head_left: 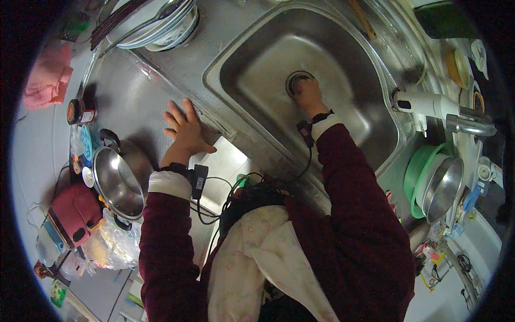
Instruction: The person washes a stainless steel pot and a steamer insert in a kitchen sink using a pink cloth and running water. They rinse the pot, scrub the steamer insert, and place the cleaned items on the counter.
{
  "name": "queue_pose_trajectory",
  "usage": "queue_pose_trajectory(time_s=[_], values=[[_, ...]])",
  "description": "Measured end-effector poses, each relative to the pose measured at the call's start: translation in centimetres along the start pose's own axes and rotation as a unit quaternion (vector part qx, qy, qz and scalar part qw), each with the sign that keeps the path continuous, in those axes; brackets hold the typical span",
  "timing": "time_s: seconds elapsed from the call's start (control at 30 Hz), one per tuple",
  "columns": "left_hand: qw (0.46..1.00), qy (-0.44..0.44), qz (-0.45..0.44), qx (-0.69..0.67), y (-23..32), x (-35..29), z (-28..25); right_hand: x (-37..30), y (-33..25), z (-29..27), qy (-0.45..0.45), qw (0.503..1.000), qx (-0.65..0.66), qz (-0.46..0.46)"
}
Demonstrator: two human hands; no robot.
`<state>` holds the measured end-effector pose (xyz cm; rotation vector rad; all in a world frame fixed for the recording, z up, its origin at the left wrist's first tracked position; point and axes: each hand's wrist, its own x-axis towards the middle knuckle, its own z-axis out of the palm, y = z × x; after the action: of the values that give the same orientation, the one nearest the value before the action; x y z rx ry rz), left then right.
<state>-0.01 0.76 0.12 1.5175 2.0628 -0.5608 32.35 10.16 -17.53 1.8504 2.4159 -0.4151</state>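
My right hand (308,96) reaches down into the steel sink (252,59), its fingers closed on the round drain strainer (292,83) in the sink floor. The fingertips are partly hidden by the hand itself. A little water or residue shows on the sink floor around the drain. To the left, my left hand (186,134) is open with its fingers spread, over the front part of the metal counter (129,91). Nothing is in it. Closest to it stands a steel pot (120,177) with black handles.
Stacked bowls (174,29) with a ladle lie at the back left. A dark-lidded jar (80,111) and a pink cloth (49,78) are at the far left. The white faucet (429,104) juts in from the right. Below it sit a green basin (416,180) and a steel bowl (444,188).
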Motion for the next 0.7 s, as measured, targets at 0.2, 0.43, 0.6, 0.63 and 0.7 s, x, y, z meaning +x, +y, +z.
queue_pose_trajectory(time_s=[0.2,0.43,0.6,0.63,0.7], values=[[1.000,-0.008,0.003,-0.006,0.1,-0.2,-0.4,-0.7,-0.3,-0.8,-0.052,0.996,0.025,0.064],[1.000,-0.008,0.000,0.000,0.1,0.0,-0.2,-1.7,-1.5,-1.6,-0.026,0.995,-0.008,0.101],[1.000,-0.006,0.018,-0.011,-0.1,-0.1,-0.2,-1.4,-1.3,-2.1,-0.051,0.996,-0.036,0.069],[1.000,-0.006,0.017,-0.010,-0.1,-0.1,-0.2,-1.3,-1.3,-2.1,-0.044,0.997,-0.031,0.059],[1.000,-0.007,0.014,-0.021,-0.1,-0.2,-0.3,-1.1,-1.4,-2.1,-0.052,0.997,-0.032,0.053]])
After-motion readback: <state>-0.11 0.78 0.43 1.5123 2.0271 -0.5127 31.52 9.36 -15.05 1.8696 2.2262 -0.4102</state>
